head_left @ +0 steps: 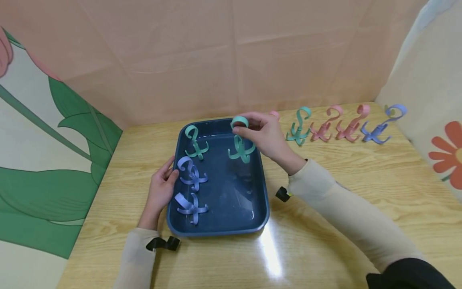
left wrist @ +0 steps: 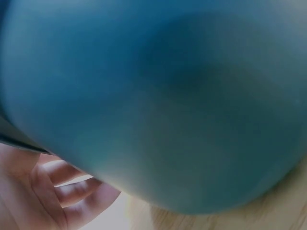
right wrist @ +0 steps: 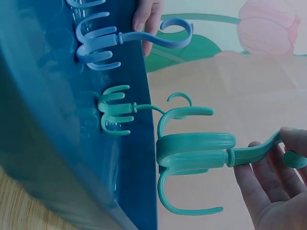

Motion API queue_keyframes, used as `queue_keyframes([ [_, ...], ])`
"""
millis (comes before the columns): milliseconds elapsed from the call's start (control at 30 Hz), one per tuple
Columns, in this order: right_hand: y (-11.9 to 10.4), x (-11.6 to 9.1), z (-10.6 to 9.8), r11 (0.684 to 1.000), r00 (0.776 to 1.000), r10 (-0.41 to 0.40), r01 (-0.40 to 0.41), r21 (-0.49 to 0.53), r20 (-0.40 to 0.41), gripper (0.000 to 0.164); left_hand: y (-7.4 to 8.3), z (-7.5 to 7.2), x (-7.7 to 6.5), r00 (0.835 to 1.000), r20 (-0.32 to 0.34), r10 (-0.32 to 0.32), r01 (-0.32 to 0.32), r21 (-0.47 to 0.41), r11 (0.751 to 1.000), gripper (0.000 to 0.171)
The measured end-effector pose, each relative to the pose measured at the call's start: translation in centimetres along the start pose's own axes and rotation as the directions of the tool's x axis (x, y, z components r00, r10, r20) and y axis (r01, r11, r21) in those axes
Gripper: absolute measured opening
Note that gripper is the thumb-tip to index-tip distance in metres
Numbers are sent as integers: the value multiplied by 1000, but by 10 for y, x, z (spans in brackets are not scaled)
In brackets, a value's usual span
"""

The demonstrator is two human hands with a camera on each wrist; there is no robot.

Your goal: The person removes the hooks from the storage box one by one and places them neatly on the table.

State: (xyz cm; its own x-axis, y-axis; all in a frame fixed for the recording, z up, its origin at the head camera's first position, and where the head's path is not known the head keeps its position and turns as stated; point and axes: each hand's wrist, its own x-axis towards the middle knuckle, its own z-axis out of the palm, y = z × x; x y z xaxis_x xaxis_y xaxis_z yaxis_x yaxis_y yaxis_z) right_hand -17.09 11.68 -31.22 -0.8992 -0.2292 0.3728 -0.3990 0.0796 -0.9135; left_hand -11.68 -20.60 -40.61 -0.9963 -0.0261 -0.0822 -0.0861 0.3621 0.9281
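Note:
My right hand point(head_left: 268, 136) pinches a green four-prong hanging hook point(head_left: 241, 151) by its curved top. This hook hangs prongs-down over the far right part of a dark blue tray point(head_left: 265, 192); in the right wrist view the green prongs point(right wrist: 192, 151) show large beside the tray wall. My left hand point(head_left: 161, 190) grips the tray's left side, thumb at the rim and fingers along the outside. Along the left inside of the tray stand another green hook point(head_left: 196, 149), a purple-blue hook point(head_left: 194, 179) and a second purple-blue hook point(head_left: 195, 209) nearest me.
Right of the tray, in a row at the table's back, stand a green hook point(head_left: 298, 135), a pink hook point(head_left: 321, 131), another pink hook point(head_left: 348, 131) and a blue hook point(head_left: 376, 132). A pink bit point(head_left: 275, 114) shows behind my right hand. A pinkish sheet point(head_left: 180, 72) rises behind.

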Motion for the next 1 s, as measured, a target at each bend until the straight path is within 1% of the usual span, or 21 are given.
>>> queue_keyframes([
  [167, -2, -6, -8, 999, 999, -32, 32, 4, -5, 28, 3, 0, -1, 1000, 8, -16, 16, -3, 1000, 49],
  [300, -5, -13, -14, 1000, 1000, -20, 20, -3, -15, 28, 5, 0, -3, 1000, 11, -20, 21, -11, 1000, 49],
  [400, -4, -17, -18, 999, 999, -36, 36, 1, -20, 26, 5, 0, -3, 1000, 10, -23, 23, -15, 1000, 49],
  [567, -3, -21, -26, 997, 998, -62, 63, 48, -22, 26, 3, 0, -2, 1000, 6, -21, 21, -7, 1000, 50],
  [633, -2, -23, -30, 995, 998, -53, 55, 84, -17, 26, 2, 0, -2, 1000, 5, -18, 18, -8, 1000, 50],
  [733, -1, -26, -36, 994, 998, -48, 51, 101, -30, 24, 3, 0, -1, 1000, 2, -18, 18, -5, 1000, 50],
  [867, 1, -31, -44, 995, 997, -48, 52, 85, -56, 23, 3, 0, -1, 1000, -4, -17, 17, 1, 1000, 50],
  [1000, 3, -37, -53, 998, 997, -26, 30, 62, -75, 24, 2, 1, -1, 1000, -7, -14, 14, 1, 1000, 50],
])
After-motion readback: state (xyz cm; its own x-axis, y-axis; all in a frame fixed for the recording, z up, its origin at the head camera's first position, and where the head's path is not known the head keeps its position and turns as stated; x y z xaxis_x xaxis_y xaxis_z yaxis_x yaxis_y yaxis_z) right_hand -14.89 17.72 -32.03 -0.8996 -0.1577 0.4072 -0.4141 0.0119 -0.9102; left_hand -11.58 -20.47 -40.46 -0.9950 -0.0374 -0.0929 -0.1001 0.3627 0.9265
